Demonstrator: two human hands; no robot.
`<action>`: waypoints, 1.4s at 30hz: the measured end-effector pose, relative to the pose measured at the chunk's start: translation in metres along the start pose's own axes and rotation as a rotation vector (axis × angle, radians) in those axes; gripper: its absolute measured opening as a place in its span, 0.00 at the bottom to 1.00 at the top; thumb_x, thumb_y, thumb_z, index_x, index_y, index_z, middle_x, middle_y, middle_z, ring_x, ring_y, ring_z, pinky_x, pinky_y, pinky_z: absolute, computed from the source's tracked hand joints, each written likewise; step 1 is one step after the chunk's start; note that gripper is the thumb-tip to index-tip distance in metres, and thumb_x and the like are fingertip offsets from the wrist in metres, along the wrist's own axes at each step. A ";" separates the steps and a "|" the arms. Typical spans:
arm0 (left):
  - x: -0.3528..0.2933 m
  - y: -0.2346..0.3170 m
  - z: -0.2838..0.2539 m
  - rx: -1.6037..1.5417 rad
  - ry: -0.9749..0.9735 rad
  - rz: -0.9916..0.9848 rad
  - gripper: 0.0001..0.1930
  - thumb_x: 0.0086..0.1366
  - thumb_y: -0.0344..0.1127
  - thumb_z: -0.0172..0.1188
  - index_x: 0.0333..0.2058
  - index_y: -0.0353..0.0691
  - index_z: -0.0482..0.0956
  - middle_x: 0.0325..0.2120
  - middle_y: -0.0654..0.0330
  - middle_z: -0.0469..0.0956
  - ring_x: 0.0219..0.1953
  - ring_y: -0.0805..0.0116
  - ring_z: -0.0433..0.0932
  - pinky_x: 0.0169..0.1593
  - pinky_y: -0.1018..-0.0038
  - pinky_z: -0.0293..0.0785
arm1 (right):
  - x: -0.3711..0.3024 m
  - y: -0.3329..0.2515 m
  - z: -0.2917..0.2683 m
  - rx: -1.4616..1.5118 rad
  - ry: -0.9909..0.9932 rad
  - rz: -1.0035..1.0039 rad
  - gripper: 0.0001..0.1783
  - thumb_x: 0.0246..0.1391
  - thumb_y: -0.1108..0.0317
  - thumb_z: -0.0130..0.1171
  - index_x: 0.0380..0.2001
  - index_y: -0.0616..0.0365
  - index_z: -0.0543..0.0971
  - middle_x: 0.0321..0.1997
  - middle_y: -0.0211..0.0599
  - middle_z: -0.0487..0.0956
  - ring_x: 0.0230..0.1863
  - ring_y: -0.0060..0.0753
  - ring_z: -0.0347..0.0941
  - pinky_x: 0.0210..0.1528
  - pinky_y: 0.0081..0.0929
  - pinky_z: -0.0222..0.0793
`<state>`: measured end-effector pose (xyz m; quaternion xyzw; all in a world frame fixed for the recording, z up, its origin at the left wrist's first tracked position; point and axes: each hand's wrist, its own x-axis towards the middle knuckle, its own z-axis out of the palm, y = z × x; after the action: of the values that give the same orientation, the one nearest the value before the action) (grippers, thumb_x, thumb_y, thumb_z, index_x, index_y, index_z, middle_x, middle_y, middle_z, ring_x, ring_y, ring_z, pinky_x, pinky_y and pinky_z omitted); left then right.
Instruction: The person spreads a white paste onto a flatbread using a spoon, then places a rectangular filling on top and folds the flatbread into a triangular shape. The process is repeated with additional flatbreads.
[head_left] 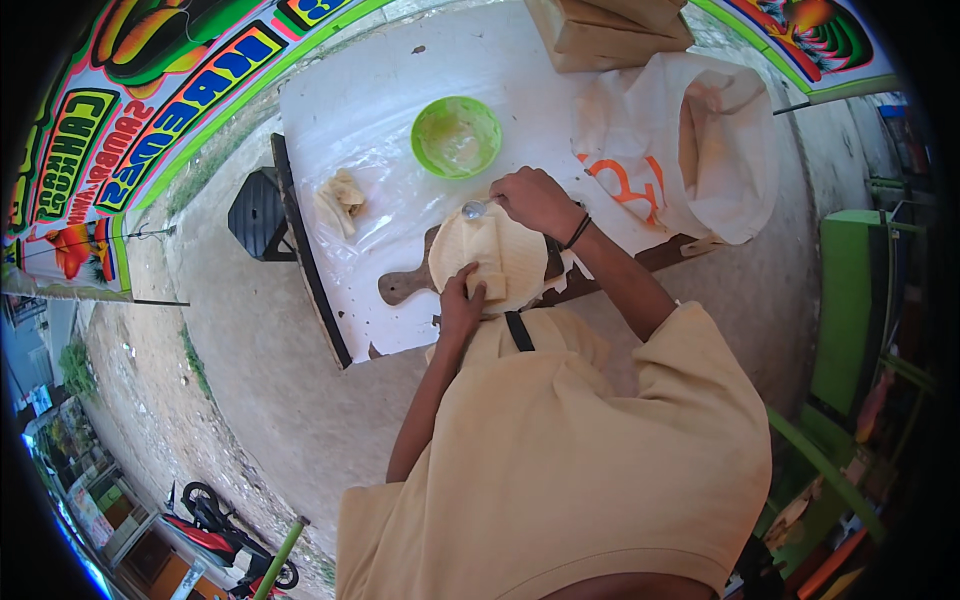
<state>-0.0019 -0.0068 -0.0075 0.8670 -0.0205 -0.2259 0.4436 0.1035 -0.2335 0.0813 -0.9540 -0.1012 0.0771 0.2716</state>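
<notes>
On a wooden paddle board [400, 287] lies a stack of thin, round, pale wrappers [522, 272]. The top wrapper [483, 243] is folded into a narrow strip across the middle, with a small flap at its near end. My left hand [462, 308] is closed at that near end, thumb and fingers on the folded wrapper. My right hand [537, 203] is closed round a spoon [473, 210], its metal bowl at the strip's far end. Beyond them stands a bright green bowl [456, 138] with whitish paste smeared inside.
A crumpled pale wrapper or cloth [341, 200] lies left on the plastic-covered table [370, 95]. At right sits a large translucent plastic bag [725, 150] with orange print; behind it is a brown cardboard box [612, 38]. A black stool [262, 215] stands beyond the table's left edge.
</notes>
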 end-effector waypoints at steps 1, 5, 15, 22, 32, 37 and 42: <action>0.000 0.003 -0.002 0.015 -0.004 -0.007 0.23 0.60 0.36 0.61 0.55 0.46 0.74 0.24 0.59 0.69 0.25 0.71 0.65 0.31 0.72 0.66 | 0.000 -0.002 0.001 -0.030 -0.025 0.012 0.07 0.50 0.70 0.54 0.28 0.56 0.81 0.30 0.47 0.80 0.36 0.48 0.77 0.41 0.42 0.73; 0.000 -0.001 0.001 0.000 0.001 0.004 0.23 0.60 0.36 0.61 0.55 0.46 0.74 0.24 0.59 0.69 0.24 0.71 0.64 0.31 0.72 0.65 | 0.005 -0.008 0.002 -0.093 -0.008 0.019 0.07 0.48 0.72 0.53 0.27 0.58 0.80 0.28 0.50 0.79 0.34 0.50 0.77 0.39 0.42 0.74; 0.000 -0.002 0.001 -0.009 0.009 0.010 0.23 0.59 0.37 0.61 0.55 0.45 0.74 0.22 0.61 0.67 0.23 0.73 0.62 0.30 0.73 0.64 | 0.013 -0.013 0.006 -0.147 -0.113 0.038 0.07 0.49 0.72 0.54 0.29 0.58 0.81 0.29 0.46 0.80 0.36 0.48 0.77 0.40 0.42 0.73; 0.000 -0.001 0.000 -0.027 0.018 0.010 0.23 0.59 0.37 0.61 0.54 0.45 0.75 0.28 0.54 0.71 0.29 0.63 0.69 0.36 0.69 0.68 | 0.019 -0.025 -0.026 0.006 0.170 0.130 0.08 0.52 0.68 0.55 0.30 0.58 0.81 0.28 0.48 0.80 0.34 0.51 0.77 0.39 0.43 0.74; 0.002 -0.001 0.001 -0.054 0.004 0.003 0.23 0.59 0.36 0.62 0.54 0.45 0.75 0.23 0.62 0.68 0.23 0.73 0.63 0.30 0.73 0.64 | 0.081 0.050 0.036 0.261 0.444 0.439 0.11 0.52 0.66 0.55 0.31 0.61 0.83 0.29 0.53 0.80 0.32 0.55 0.78 0.39 0.40 0.75; 0.002 -0.003 0.001 -0.048 0.011 0.021 0.23 0.59 0.36 0.62 0.54 0.46 0.75 0.23 0.61 0.69 0.22 0.72 0.63 0.29 0.73 0.65 | 0.075 0.034 0.048 0.363 0.361 0.427 0.13 0.53 0.67 0.51 0.28 0.62 0.82 0.31 0.57 0.79 0.35 0.62 0.76 0.43 0.49 0.73; 0.000 0.004 -0.002 -0.058 0.001 -0.003 0.23 0.59 0.36 0.62 0.54 0.46 0.75 0.25 0.58 0.70 0.25 0.69 0.66 0.32 0.72 0.67 | 0.071 0.040 0.036 0.360 0.407 0.379 0.12 0.53 0.67 0.51 0.28 0.61 0.82 0.31 0.56 0.79 0.35 0.60 0.76 0.44 0.48 0.73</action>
<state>-0.0003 -0.0077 -0.0036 0.8539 -0.0124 -0.2265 0.4684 0.1706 -0.2318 0.0235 -0.8883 0.1497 -0.0492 0.4313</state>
